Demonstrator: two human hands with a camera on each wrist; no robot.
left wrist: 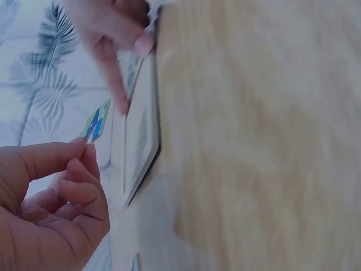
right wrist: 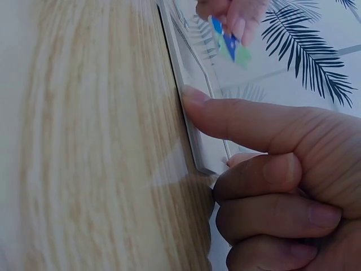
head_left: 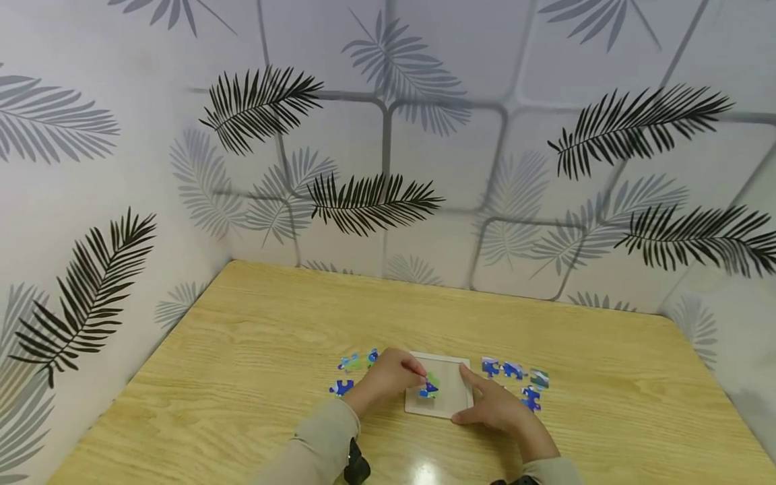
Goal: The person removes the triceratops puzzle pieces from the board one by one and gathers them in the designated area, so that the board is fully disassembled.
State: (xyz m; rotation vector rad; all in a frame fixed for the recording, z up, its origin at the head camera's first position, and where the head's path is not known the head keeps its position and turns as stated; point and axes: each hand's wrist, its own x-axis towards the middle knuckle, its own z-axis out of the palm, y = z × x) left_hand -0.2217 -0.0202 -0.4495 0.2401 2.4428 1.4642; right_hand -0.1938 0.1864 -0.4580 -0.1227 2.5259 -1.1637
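Between thumb and index finger, my left hand [head_left: 391, 374] pinches a blue and green jigsaw piece [head_left: 429, 388] over a shallow pale wooden puzzle tray [head_left: 439, 411]. The piece [left wrist: 97, 121] is tilted and raised above the tray in the left wrist view. At the tray's right side, my right hand [head_left: 500, 404] grips the frame. Its thumb [right wrist: 242, 119] presses the near edge, its index finger reaches along the right side, and the other fingers are curled in the right wrist view.
Several loose jigsaw pieces [head_left: 342, 387] lie left of the tray, partly behind the left hand. More pieces [head_left: 531, 397] lie to its right, beyond the right hand. The wooden table [head_left: 273, 330] meets a leaf-patterned wall [head_left: 436, 249] at the back.
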